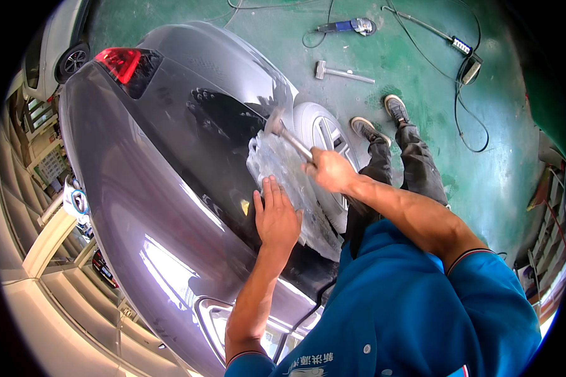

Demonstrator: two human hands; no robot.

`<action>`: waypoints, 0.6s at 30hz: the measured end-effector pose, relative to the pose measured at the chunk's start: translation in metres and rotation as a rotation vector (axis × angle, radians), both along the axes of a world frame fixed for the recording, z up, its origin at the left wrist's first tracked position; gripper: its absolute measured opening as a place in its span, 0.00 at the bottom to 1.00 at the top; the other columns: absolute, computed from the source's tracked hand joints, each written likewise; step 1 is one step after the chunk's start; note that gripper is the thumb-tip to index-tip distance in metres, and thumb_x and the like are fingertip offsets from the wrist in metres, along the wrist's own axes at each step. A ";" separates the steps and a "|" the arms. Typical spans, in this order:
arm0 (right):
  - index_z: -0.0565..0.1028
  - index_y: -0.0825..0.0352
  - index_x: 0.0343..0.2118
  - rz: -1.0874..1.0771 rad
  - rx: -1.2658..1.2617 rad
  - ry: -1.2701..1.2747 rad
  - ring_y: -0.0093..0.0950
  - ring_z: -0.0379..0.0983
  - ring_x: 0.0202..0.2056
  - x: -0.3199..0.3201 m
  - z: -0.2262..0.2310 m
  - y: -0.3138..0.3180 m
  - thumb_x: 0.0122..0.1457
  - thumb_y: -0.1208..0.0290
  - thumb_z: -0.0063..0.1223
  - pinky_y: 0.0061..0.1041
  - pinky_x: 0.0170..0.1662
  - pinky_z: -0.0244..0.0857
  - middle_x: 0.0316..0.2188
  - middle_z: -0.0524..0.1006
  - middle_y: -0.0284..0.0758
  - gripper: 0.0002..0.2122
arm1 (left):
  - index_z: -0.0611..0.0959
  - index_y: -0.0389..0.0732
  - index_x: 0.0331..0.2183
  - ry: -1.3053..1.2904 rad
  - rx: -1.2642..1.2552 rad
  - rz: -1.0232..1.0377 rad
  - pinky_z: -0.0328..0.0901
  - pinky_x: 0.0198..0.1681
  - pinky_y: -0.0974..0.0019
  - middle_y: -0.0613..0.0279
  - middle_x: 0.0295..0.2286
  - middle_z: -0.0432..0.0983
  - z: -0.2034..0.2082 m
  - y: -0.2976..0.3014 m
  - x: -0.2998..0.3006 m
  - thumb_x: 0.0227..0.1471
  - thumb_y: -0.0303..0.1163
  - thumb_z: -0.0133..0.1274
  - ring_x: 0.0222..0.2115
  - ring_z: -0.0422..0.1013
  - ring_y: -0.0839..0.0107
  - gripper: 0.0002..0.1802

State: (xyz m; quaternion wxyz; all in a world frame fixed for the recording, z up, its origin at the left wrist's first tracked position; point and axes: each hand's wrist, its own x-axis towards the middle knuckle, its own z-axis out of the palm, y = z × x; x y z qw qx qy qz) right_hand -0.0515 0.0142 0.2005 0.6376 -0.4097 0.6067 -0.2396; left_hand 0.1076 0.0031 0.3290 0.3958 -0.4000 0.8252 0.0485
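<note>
A dark grey car [157,157] fills the left and middle of the view. On its rear side panel, above the wheel [324,135], is a bare sanded metal patch [276,166]. My left hand [275,217] lies flat on the panel at the patch's lower edge, fingers spread. My right hand [330,169] grips the handle of a hammer [288,135], whose head is at the upper edge of the patch and looks blurred.
On the green floor lie a second hammer [342,73], a blue angle grinder [349,26] and a cabled lamp [465,53] with looping cords. My legs and shoes [383,119] stand beside the wheel. A white car [60,38] is parked top left.
</note>
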 end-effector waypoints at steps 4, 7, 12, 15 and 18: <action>0.74 0.73 0.39 0.060 0.023 -0.001 0.53 0.75 0.41 -0.005 -0.003 -0.001 0.60 0.57 0.51 0.48 0.44 0.68 0.35 0.78 0.55 0.19 | 0.71 0.27 0.56 0.008 -0.004 0.003 0.45 0.67 0.46 0.43 0.62 0.59 -0.001 0.001 0.002 0.50 0.49 0.61 0.66 0.50 0.55 0.42; 0.74 0.74 0.40 0.039 0.055 -0.006 0.53 0.75 0.42 -0.006 -0.001 -0.008 0.60 0.57 0.52 0.48 0.45 0.68 0.36 0.78 0.54 0.19 | 0.70 0.28 0.57 0.002 -0.019 -0.020 0.44 0.67 0.46 0.45 0.63 0.58 -0.005 -0.006 -0.001 0.50 0.49 0.60 0.66 0.49 0.55 0.42; 0.74 0.74 0.38 0.104 -0.010 -0.027 0.54 0.75 0.40 -0.012 0.002 0.000 0.60 0.57 0.51 0.48 0.43 0.67 0.34 0.78 0.55 0.19 | 0.69 0.30 0.58 -0.010 -0.139 0.005 0.43 0.68 0.46 0.49 0.64 0.57 -0.002 -0.034 0.004 0.51 0.47 0.59 0.67 0.48 0.57 0.41; 0.74 0.74 0.39 0.054 -0.015 -0.069 0.54 0.75 0.40 -0.002 0.008 0.004 0.61 0.56 0.51 0.48 0.43 0.67 0.34 0.78 0.56 0.20 | 0.69 0.30 0.59 -0.049 -0.162 0.016 0.42 0.68 0.47 0.50 0.64 0.56 -0.001 -0.046 0.001 0.51 0.47 0.59 0.67 0.48 0.58 0.41; 0.71 0.75 0.33 -0.017 -0.088 -0.083 0.56 0.74 0.34 0.010 0.012 0.009 0.61 0.57 0.54 0.47 0.38 0.66 0.28 0.76 0.58 0.19 | 0.68 0.30 0.59 -0.057 -0.145 -0.005 0.42 0.68 0.47 0.50 0.64 0.55 0.001 -0.035 0.005 0.52 0.47 0.58 0.67 0.47 0.58 0.41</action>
